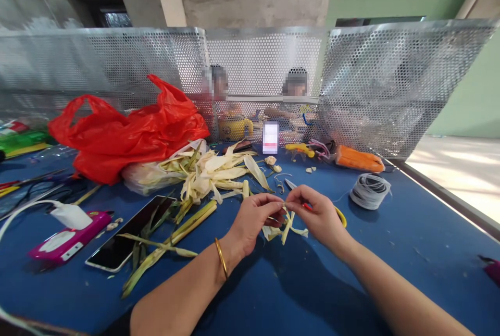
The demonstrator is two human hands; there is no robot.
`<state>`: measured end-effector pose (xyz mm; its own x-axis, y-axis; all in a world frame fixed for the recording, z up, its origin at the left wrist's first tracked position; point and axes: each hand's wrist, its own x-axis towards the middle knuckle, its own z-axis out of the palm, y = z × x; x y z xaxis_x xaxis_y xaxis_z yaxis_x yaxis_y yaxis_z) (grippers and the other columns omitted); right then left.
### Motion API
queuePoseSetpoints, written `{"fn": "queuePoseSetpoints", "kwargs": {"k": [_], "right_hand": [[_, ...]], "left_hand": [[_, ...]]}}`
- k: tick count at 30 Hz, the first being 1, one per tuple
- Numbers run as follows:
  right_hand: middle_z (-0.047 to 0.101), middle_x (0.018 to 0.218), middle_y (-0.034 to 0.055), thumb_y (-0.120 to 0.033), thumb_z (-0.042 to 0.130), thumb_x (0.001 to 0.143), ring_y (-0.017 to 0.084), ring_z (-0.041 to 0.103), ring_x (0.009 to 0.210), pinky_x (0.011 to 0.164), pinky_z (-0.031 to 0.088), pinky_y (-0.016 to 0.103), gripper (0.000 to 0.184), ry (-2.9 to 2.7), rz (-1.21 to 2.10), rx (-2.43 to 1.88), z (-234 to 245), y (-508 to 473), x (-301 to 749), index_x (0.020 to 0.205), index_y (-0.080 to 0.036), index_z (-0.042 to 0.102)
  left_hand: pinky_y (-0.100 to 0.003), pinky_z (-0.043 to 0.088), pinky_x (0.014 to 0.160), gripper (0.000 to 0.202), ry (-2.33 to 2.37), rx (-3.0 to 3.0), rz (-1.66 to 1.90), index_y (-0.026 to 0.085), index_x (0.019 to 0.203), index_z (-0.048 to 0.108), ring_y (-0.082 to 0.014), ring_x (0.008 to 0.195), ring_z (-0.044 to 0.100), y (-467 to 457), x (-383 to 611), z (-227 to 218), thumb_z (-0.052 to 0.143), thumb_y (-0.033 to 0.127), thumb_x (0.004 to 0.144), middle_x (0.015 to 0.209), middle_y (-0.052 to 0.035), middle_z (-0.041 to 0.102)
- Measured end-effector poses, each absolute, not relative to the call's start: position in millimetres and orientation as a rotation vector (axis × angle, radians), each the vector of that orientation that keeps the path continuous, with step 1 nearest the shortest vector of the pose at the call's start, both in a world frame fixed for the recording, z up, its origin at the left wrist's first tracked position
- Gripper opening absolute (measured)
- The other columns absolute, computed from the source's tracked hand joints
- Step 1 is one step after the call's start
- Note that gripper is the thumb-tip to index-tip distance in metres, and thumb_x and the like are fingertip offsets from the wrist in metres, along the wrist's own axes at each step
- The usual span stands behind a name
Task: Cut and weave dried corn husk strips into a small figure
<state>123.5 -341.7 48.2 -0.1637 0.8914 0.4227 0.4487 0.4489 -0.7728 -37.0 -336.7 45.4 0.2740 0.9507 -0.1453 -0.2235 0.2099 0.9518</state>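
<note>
In the head view, the left hand (253,221) and the right hand (318,216) meet over the blue table (390,263), fingertips almost touching. Both hands have their fingers pinched shut on a small bundle of pale corn-husk strips (285,227), whose loose ends hang just below the fingertips. The left thumb and forefinger close on the bundle's left side, and the right thumb and forefinger grip it from the right. A gold bangle (221,258) circles the left wrist. Under the right palm a yellow-handled tool (340,216) shows partly; whether the hand holds it cannot be told. Just beyond the fingertips lie small husk scraps (279,186), and farther beyond and to the left of the fingers sits a pile of corn husks (211,172), with longer green leaf strips (167,245) stretching toward the left forearm. Left of those lie a black phone (130,232) and a pink device (68,239) with a white plug. A red plastic bag (125,133) rises behind the pile. To the right of the fingers, well apart, rests a coil of white cord (369,190), and beyond it an orange tool (359,159). A perforated metal screen (390,75) stands at the far edge, with two people seated behind it.
</note>
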Motion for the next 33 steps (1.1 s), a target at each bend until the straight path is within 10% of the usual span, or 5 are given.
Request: {"fn": "queuePoseSetpoints", "kwargs": {"k": [20,33], "right_hand": [[0.068,0.074,-0.0009,-0.022,0.055,0.082,0.014,0.060,0.069,0.064,0.044,0.024,0.009,-1.921,0.634,-1.202,52.2,-339.8,132.9,0.081,-0.021,0.064],[0.064,0.105,0.0227,-0.007,0.056,0.068,0.033,0.063,0.097,0.073,0.043,0.034,0.043,-2.282,0.185,-2.139,38.5,-328.5,174.7,0.110,-0.008,0.057]], "left_hand": [[-0.021,0.046,0.059,0.027,0.969,1.058,0.865,0.013,0.071,0.068,-0.0105,0.058,0.059,-331.4,-43.6,41.3,0.079,0.036,0.063,0.066,-0.0043,0.066],[-0.020,0.047,0.050,0.018,1.064,0.948,1.071,0.013,0.071,0.067,-0.0116,0.058,0.062,-292.1,-24.8,51.6,0.078,0.026,0.066,0.067,-0.0053,0.068]]}}
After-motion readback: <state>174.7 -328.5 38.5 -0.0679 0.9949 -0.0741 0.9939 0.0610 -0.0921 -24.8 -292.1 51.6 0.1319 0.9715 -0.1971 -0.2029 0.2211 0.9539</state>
